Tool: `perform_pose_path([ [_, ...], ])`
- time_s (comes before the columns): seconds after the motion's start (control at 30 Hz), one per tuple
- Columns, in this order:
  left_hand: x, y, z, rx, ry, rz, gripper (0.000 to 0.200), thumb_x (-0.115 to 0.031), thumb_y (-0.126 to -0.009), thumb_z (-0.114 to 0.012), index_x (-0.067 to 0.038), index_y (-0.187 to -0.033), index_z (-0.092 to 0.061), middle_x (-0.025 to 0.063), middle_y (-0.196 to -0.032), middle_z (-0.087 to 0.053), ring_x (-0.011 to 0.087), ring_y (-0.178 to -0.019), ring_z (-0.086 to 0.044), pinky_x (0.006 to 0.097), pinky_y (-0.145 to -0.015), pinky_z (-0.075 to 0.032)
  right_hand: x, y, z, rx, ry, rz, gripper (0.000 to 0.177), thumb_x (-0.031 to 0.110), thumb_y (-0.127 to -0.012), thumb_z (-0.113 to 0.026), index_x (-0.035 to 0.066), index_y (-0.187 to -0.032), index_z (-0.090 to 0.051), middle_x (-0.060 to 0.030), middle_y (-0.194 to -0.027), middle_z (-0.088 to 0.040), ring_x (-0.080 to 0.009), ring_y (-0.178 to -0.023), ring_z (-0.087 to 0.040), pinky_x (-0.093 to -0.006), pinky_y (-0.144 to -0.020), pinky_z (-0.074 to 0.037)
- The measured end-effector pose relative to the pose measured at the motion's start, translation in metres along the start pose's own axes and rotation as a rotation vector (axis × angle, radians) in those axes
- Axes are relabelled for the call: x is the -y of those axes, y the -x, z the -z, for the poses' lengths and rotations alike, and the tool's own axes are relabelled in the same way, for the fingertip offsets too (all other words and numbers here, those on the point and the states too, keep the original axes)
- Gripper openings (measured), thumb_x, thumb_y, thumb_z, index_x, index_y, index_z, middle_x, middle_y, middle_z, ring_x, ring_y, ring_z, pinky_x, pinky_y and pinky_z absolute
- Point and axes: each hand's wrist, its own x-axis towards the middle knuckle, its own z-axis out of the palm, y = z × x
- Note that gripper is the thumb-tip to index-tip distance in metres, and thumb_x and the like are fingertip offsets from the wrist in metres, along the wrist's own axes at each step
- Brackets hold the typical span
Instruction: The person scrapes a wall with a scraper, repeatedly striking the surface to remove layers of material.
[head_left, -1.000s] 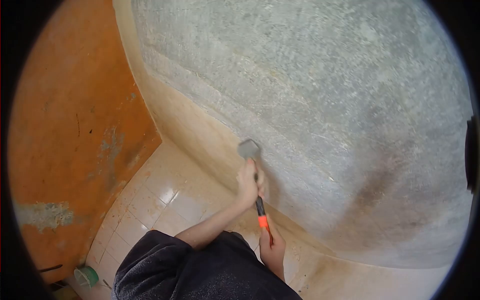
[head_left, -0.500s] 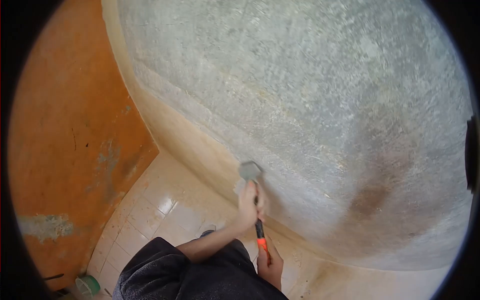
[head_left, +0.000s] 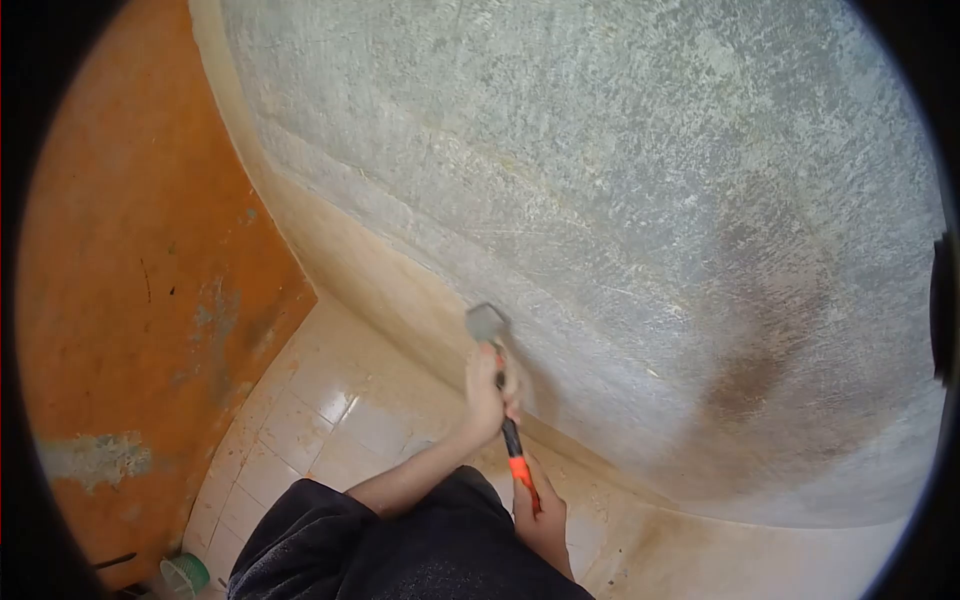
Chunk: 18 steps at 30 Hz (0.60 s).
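A long-handled scraper [head_left: 510, 438] with a grey flat blade, black shaft and orange grip slants up toward the wall. My left hand [head_left: 487, 392] is wrapped around the shaft just below the blade. Lower down, the orange end sits in my right hand [head_left: 541, 512], its fingers closed around it. The blade lies against the rough grey wall [head_left: 600, 200], close to where the grey meets a smooth beige strip [head_left: 385, 275]. Whether the whole blade edge touches cannot be seen.
An orange wall [head_left: 130, 250] with worn grey patches rises on the left and meets the grey wall in a corner. Light floor tiles [head_left: 290, 430], marked with debris, lie below. A green-and-clear container [head_left: 185, 573] stands at the lower left. A dark object [head_left: 941, 310] shows at the right edge.
The scraper and both hands have shifted slightly; the blade is a little higher and further left along the wall. Both hands keep their hold.
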Motion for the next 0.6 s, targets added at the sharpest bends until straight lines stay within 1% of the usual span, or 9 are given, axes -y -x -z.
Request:
perform_pose_path([
  [0.03,0.006,0.009,-0.006,-0.012,-0.03,0.058,0.042,-0.057,-0.102,-0.032,-0.016,-0.094,-0.041,-0.0016,-0.05,-0.029,0.0098,-0.034,-0.03,0.0258,-0.031,-0.027,-0.01,0.008,0.001,-0.033,-0.023,0.004,0.043,0.013,-0.095,-0.058,0.004,-0.137,-0.053,-0.015,-0.084,-0.067,-0.0119,-0.07,-0.064,-0.0252,-0.067,-0.05],
  [0.07,0.013,0.009,-0.005,0.038,-0.027,0.03,0.043,-0.057,-0.102,-0.032,-0.016,-0.094,-0.04,-0.0016,-0.05,-0.03,0.0098,-0.034,-0.03,0.0259,-0.031,-0.027,-0.018,0.013,0.003,-0.068,-0.047,0.007,0.044,0.013,-0.095,-0.057,0.005,-0.138,-0.052,-0.0145,-0.083,-0.067,-0.0122,-0.069,-0.064,-0.0256,-0.066,-0.05],
  [0.17,0.011,0.004,0.003,0.028,-0.058,-0.012,0.042,-0.056,-0.102,-0.032,-0.016,-0.096,-0.04,-0.0017,-0.05,-0.03,0.0102,-0.033,-0.03,0.0263,-0.031,-0.026,-0.01,0.005,-0.002,-0.038,0.025,0.074,0.045,0.012,-0.095,-0.056,0.006,-0.14,-0.05,-0.0134,-0.083,-0.067,-0.0115,-0.069,-0.063,-0.0256,-0.065,-0.05],
  [0.3,0.014,0.002,0.005,0.052,-0.043,-0.006,0.042,-0.056,-0.103,-0.03,-0.015,-0.096,-0.04,-0.0021,-0.052,-0.03,0.0107,-0.034,-0.03,0.0268,-0.031,-0.027,-0.015,0.012,0.001,-0.008,0.004,-0.034,0.045,0.011,-0.096,-0.056,0.006,-0.14,-0.05,-0.0126,-0.079,-0.066,-0.0123,-0.065,-0.061,-0.0261,-0.063,-0.049],
  [0.37,0.012,0.006,-0.001,0.076,-0.012,0.017,0.043,-0.056,-0.103,-0.029,-0.016,-0.095,-0.042,-0.0021,-0.052,-0.031,0.0108,-0.036,-0.031,0.0266,-0.033,-0.028,-0.028,0.011,0.004,-0.091,-0.109,0.131,0.045,0.013,-0.097,-0.055,0.007,-0.14,-0.05,-0.0118,-0.072,-0.063,-0.0139,-0.06,-0.059,-0.0273,-0.06,-0.048],
  [0.4,0.008,0.006,-0.005,0.064,0.098,0.084,0.044,-0.056,-0.103,-0.028,-0.016,-0.094,-0.043,-0.0024,-0.053,-0.032,0.0104,-0.037,-0.031,0.0262,-0.034,-0.028,-0.023,0.011,0.007,-0.093,-0.113,0.132,0.045,0.013,-0.097,-0.055,0.007,-0.14,-0.05,-0.0118,-0.072,-0.063,-0.0139,-0.06,-0.059,-0.0273,-0.06,-0.048],
  [0.43,0.004,0.004,-0.007,0.05,0.207,0.155,0.044,-0.056,-0.103,-0.028,-0.016,-0.093,-0.044,-0.0027,-0.054,-0.032,0.01,-0.038,-0.031,0.0258,-0.035,-0.028,-0.014,0.009,0.01,-0.063,-0.05,0.074,0.045,0.014,-0.097,-0.055,0.007,-0.141,-0.05,-0.0128,-0.074,-0.064,-0.0141,-0.06,-0.058,-0.0278,-0.059,-0.047],
  [0.47,-0.005,-0.004,-0.007,-0.018,0.221,0.225,0.046,-0.056,-0.103,-0.027,-0.017,-0.089,-0.046,-0.0046,-0.055,-0.033,0.0087,-0.04,-0.03,0.024,-0.036,-0.026,-0.01,0.007,0.013,-0.029,0.015,0.016,0.044,0.014,-0.097,-0.054,0.007,-0.141,-0.049,-0.0137,-0.076,-0.065,-0.0144,-0.059,-0.057,-0.0283,-0.058,-0.047],
  [0.6,0.0,-0.023,0.01,0.057,0.251,0.242,0.048,-0.056,-0.104,-0.024,-0.017,-0.086,-0.046,-0.0074,-0.056,-0.03,0.0056,-0.041,-0.026,0.0223,-0.036,-0.023,-0.019,0.009,0.008,-0.023,-0.028,0.005,0.044,0.014,-0.098,-0.053,0.006,-0.141,-0.049,-0.0136,-0.077,-0.064,-0.0135,-0.059,-0.056,-0.0281,-0.057,-0.046],
])
